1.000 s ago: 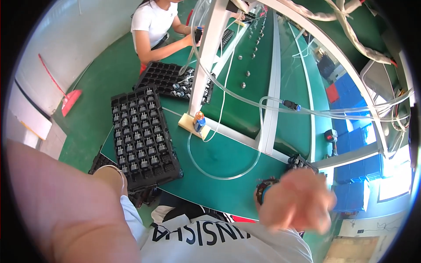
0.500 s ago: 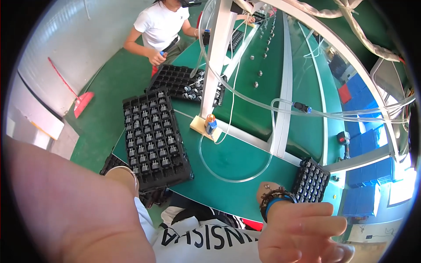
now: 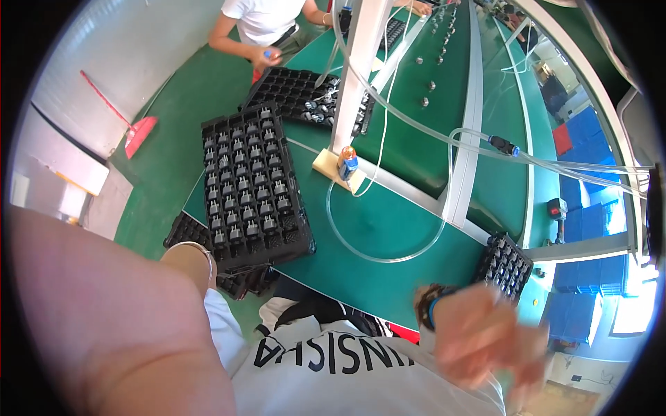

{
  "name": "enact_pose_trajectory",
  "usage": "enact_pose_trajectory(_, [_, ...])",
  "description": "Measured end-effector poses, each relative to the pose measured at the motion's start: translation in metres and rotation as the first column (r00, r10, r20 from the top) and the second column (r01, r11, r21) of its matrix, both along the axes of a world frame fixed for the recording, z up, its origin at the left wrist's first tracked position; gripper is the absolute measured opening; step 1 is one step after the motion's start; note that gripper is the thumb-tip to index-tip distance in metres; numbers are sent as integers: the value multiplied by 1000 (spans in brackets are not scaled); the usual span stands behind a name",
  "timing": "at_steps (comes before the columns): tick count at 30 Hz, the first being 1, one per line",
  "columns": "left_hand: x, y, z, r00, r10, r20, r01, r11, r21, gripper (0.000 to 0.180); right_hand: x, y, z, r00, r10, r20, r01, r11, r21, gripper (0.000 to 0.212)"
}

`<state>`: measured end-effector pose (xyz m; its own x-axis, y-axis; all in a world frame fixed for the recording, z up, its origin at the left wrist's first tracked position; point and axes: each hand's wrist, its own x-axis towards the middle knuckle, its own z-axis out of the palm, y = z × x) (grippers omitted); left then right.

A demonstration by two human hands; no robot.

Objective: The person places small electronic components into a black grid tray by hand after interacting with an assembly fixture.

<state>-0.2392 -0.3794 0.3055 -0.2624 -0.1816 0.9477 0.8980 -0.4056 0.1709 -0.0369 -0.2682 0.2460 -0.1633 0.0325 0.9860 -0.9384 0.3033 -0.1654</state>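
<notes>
My left hand [image 3: 118,319] is raised very close to the camera and fills the lower left; its fingers are out of the picture. A thin bangle circles that wrist. Low on the right, my right hand [image 3: 479,340] is blurred by motion, with a dark beaded bracelet and a blue band at the wrist. No held thing can be made out in it. Nearest to it is a small black tray [image 3: 505,267] of metallic parts on the table edge. Left of centre, a large black tray [image 3: 295,239] holds rows of small dark parts with upright metal prongs.
Behind lies another black tray [image 3: 281,89] with silvery parts. A small orange-and-blue bottle [image 3: 347,163] stands on a wooden block by a white post [image 3: 357,76]. Clear tubing [image 3: 388,260] loops over the green table. A co-worker [image 3: 267,24] is at the far side; a red broom [image 3: 141,135] leans left.
The table and trays sit higher in the view and slightly right. My right hand, earlier spread with fingers apart, is now smeared by motion. My left hand stays near the camera.
</notes>
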Motion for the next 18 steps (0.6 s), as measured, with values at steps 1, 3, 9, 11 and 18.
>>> enact_pose_trajectory(1, [-5, -3, 4, 1000, 1, 7, -1, 1000, 6, 42, -5, 5, -10, 919, -394, 15, 388, 897, -210, 6])
enact_pose_trajectory(3, [-13, -1, 2, 999, -14, 31, 14, 1000, -3, 42, -22, 37, -36, 401, -834, 379, 915, 340, -218, 11])
enact_pose_trajectory(9, [-13, -12, 3, 997, -47, 69, 47, 999, 1, 43, -51, 161, -218, 166, -237, 957, 750, 661, 34, 12])
enact_pose_trajectory(11, [-14, -14, 5, 994, -80, 77, 80, 997, -5, 43, -65, 168, -235, 256, -56, 965, 691, 709, -142, 16])
enact_pose_trajectory(18, [-53, 9, -63, 941, 242, 238, -83, 844, -530, 40, -100, 166, -229, 308, -73, 949, 383, 922, -53, 72])
